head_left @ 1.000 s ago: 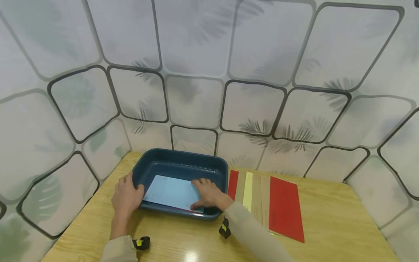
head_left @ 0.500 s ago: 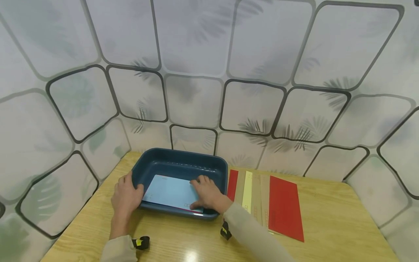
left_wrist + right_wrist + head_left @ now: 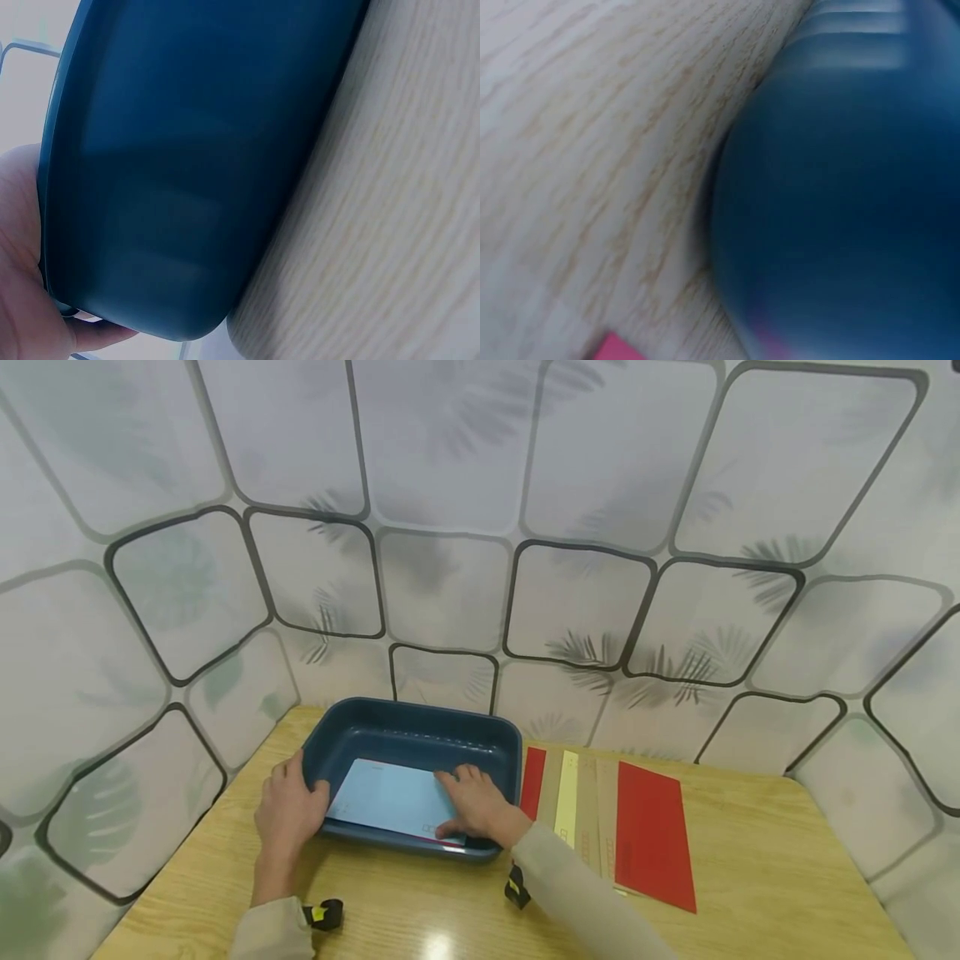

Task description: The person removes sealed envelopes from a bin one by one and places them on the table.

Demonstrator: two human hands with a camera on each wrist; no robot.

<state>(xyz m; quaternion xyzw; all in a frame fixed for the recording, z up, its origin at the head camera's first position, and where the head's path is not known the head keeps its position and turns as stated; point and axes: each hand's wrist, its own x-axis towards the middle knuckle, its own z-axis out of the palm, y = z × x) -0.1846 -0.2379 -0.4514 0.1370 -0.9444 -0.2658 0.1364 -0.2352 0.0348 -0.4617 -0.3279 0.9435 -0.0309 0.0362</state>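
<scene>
A deep blue rectangular plastic basin (image 3: 420,735) stands on the table. My left hand (image 3: 288,806) grips its left end, with the thumb over the rim and the fingers along the outer wall. In the left wrist view, this hand (image 3: 19,262) shows at the rim beside the basin's dark side wall (image 3: 187,150). Inside lies a pale blue envelope (image 3: 390,797), with a thin red edge showing under its near side. My right hand (image 3: 480,806) rests on the envelope's right end, fingers spread. The right wrist view shows only the basin's outer corner (image 3: 840,187), the hand itself hidden.
Right of the basin, overlapping envelopes lie in a row: a narrow red one (image 3: 533,781), brown ones (image 3: 588,802), a yellow one (image 3: 567,793) and a large red one (image 3: 652,835). A patterned curtain (image 3: 450,585) hangs behind the wooden table (image 3: 780,860).
</scene>
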